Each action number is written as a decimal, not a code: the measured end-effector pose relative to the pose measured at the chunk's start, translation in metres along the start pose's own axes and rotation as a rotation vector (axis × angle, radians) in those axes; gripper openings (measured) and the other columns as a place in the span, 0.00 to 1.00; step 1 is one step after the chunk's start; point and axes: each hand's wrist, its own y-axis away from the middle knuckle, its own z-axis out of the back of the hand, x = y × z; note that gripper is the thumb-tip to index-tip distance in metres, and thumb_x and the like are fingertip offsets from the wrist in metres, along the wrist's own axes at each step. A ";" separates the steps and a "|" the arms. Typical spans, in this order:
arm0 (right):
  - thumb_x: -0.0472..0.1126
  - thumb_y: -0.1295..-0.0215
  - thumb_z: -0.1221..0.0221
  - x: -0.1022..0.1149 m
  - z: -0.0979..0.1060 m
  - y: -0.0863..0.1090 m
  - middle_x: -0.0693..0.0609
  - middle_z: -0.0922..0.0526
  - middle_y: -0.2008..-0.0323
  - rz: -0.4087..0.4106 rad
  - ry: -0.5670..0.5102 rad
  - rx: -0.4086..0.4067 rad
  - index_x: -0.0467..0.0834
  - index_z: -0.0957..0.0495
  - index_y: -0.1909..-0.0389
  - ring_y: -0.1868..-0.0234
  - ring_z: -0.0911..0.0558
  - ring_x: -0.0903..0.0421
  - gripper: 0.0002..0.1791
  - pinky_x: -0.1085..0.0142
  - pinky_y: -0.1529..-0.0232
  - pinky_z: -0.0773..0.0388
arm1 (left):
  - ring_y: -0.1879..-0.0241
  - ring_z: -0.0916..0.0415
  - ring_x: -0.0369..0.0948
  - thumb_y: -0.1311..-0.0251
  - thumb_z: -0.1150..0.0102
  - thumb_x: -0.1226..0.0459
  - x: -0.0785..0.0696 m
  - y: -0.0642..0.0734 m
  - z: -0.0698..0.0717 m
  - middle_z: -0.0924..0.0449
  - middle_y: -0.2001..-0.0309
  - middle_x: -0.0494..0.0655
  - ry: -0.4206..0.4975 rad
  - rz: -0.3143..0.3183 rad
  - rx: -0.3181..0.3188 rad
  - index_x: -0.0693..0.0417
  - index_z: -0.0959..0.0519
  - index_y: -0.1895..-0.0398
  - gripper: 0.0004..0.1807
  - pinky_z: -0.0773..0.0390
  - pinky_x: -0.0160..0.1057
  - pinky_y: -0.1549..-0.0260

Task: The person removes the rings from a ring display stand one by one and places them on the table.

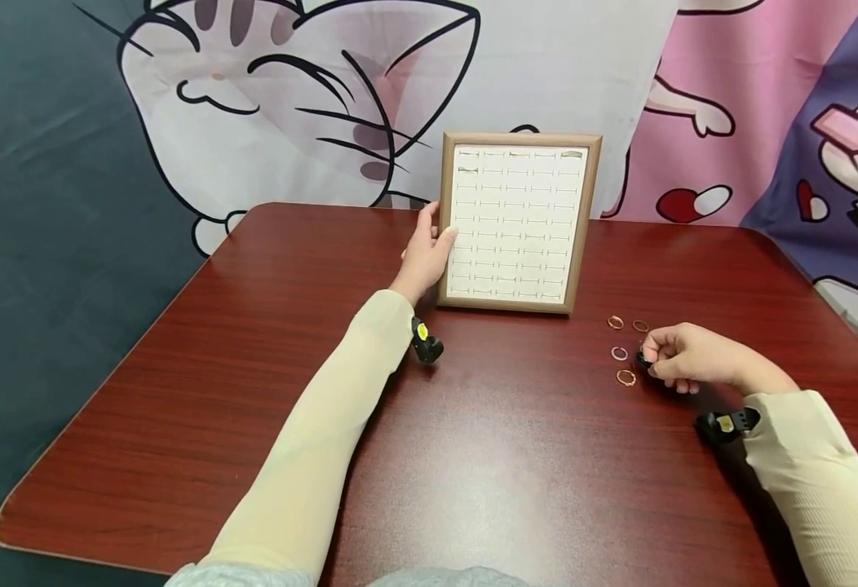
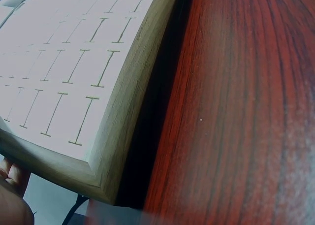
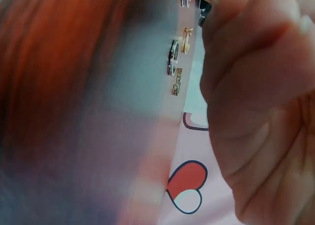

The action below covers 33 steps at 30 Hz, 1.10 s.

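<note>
My left hand (image 1: pixel 425 257) grips the left edge of a wood-framed ring display board (image 1: pixel 517 232), thumb at the front. The board stands propped up, its white face lined with rows of slots; several rings sit in the top rows, including a wide gold ring (image 1: pixel 572 154). At the table's right, my right hand (image 1: pixel 696 357) pinches a small black ring (image 1: pixel 643 360) at its fingertips, partly hidden. Close by lie a gold ring (image 1: pixel 616 323), a thin ring (image 1: pixel 640 326), a silver ring (image 1: pixel 619 354) and another gold ring (image 1: pixel 625 378).
A glossy reddish-brown table (image 1: pixel 502 456) bears everything. Behind it hangs a cartoon-printed cloth (image 1: pixel 576 73), with a dark green cloth (image 1: pixel 25 244) at the left. Each wrist wears a black camera, one seen on the left wrist (image 1: pixel 426 342).
</note>
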 end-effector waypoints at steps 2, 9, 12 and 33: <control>0.30 0.47 0.46 -0.001 0.000 0.000 0.53 0.30 0.85 -0.003 0.004 0.017 0.36 0.35 0.72 0.88 0.29 0.61 0.06 0.66 0.88 0.31 | 0.53 0.26 0.40 0.36 0.55 0.52 0.000 0.000 0.000 0.25 0.52 0.45 0.001 -0.004 -0.002 0.38 0.50 0.32 0.30 0.49 0.48 0.44; 0.30 0.48 0.46 -0.002 0.000 0.001 0.53 0.29 0.86 -0.037 -0.007 0.100 0.36 0.36 0.74 0.89 0.31 0.62 0.06 0.69 0.89 0.32 | 0.53 0.26 0.38 0.35 0.56 0.51 -0.001 -0.001 0.000 0.26 0.51 0.43 -0.017 0.009 0.006 0.37 0.51 0.32 0.30 0.49 0.47 0.44; 0.30 0.49 0.46 -0.002 0.001 0.002 0.52 0.29 0.86 -0.054 -0.001 0.117 0.36 0.36 0.74 0.89 0.31 0.62 0.06 0.70 0.88 0.32 | 0.52 0.27 0.38 0.35 0.56 0.52 -0.001 -0.001 0.000 0.26 0.51 0.44 -0.020 0.006 0.003 0.38 0.51 0.32 0.30 0.48 0.47 0.44; 0.30 0.51 0.46 -0.002 0.001 0.002 0.52 0.30 0.86 -0.108 0.019 0.104 0.37 0.37 0.73 0.89 0.30 0.61 0.09 0.70 0.88 0.32 | 0.53 0.26 0.37 0.35 0.55 0.52 -0.001 0.000 -0.001 0.25 0.51 0.43 -0.015 0.002 0.003 0.36 0.50 0.32 0.29 0.48 0.47 0.44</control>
